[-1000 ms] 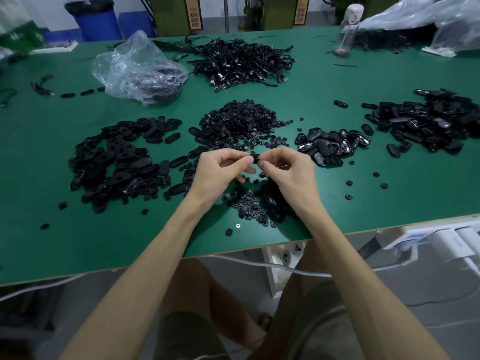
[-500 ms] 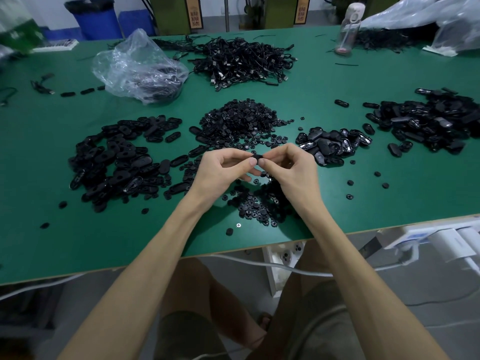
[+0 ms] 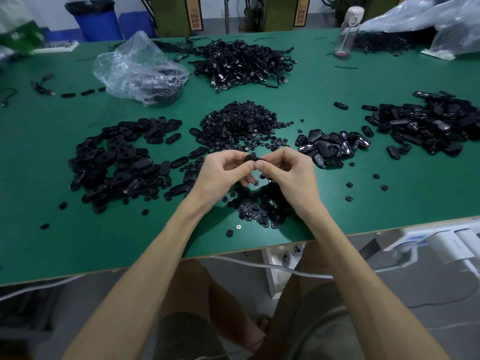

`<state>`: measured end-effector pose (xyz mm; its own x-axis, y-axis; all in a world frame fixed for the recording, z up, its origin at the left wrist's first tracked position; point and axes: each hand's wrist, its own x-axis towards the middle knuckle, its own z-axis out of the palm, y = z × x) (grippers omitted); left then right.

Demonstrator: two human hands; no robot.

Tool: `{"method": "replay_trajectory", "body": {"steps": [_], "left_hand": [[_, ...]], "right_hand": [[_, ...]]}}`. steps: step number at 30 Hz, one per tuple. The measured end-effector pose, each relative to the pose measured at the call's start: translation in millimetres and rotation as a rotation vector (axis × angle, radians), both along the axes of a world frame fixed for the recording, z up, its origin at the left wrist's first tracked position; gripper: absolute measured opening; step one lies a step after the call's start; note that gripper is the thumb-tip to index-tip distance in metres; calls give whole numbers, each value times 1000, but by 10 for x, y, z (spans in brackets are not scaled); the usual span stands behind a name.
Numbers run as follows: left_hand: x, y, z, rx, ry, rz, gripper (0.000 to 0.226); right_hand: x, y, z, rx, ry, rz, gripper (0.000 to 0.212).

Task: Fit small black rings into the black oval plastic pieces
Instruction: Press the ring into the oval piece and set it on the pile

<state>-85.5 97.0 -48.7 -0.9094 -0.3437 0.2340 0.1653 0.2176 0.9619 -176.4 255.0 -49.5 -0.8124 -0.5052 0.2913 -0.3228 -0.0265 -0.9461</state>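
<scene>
My left hand (image 3: 223, 172) and my right hand (image 3: 291, 175) meet above the green table (image 3: 337, 201), fingertips pinching one black oval plastic piece (image 3: 251, 158) between them. Whether a ring sits in it is hidden by my fingers. A heap of small black rings (image 3: 241, 123) lies just beyond my hands, and more rings (image 3: 257, 209) are scattered under my wrists. A wide pile of black oval pieces (image 3: 117, 162) spreads to the left. A smaller pile of oval pieces (image 3: 330, 146) lies right of my hands.
A large pile of black parts (image 3: 431, 123) sits at the far right. Black cables (image 3: 244, 63) are heaped at the back, beside a clear plastic bag (image 3: 137, 68). A water bottle (image 3: 346, 32) stands at the back right. White cords hang under the table's front edge.
Both hands stayed together over the table, working the pinched piece. The fingers shifted slightly; the black oval piece now shows more above my fingertips.
</scene>
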Motion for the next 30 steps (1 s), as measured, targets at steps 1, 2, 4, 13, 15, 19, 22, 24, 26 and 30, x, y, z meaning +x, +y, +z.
{"method": "replay_trajectory", "body": {"steps": [1,2,4,13,15,19,22,24,26,30], "left_hand": [[4,-1,4,-3,-3,-3,15],[7,-4,10,-9,-8,-7,15],[4,2,21,-24,-17,-15,14],[-7,4,17,-42,-41,-32,20],[-8,-2,7,-43,-45,-29,19],[-7,-1,17,-43,-50,-30,18],[-1,1,25,-34,-52,-33,19],[1,-3,27,-29,-54,-31,21],[1,-3,29,-34,-58,-33,21],[0,-1,26,-43,-69,-38,19]], "right_hand": [[-5,2,-4,-3,-5,7,16],[-9,3,-8,-4,-10,16,16],[-18,5,-14,-4,-25,30,16],[-43,11,-32,-9,-75,58,19],[-35,9,-29,-19,-79,62,16],[-34,12,-25,-38,-94,69,12],[-35,8,-28,-40,-101,77,13],[-33,3,-30,-36,-93,72,12],[-32,1,-32,-38,-88,66,12],[-25,-7,-43,-16,-67,52,11]]}}
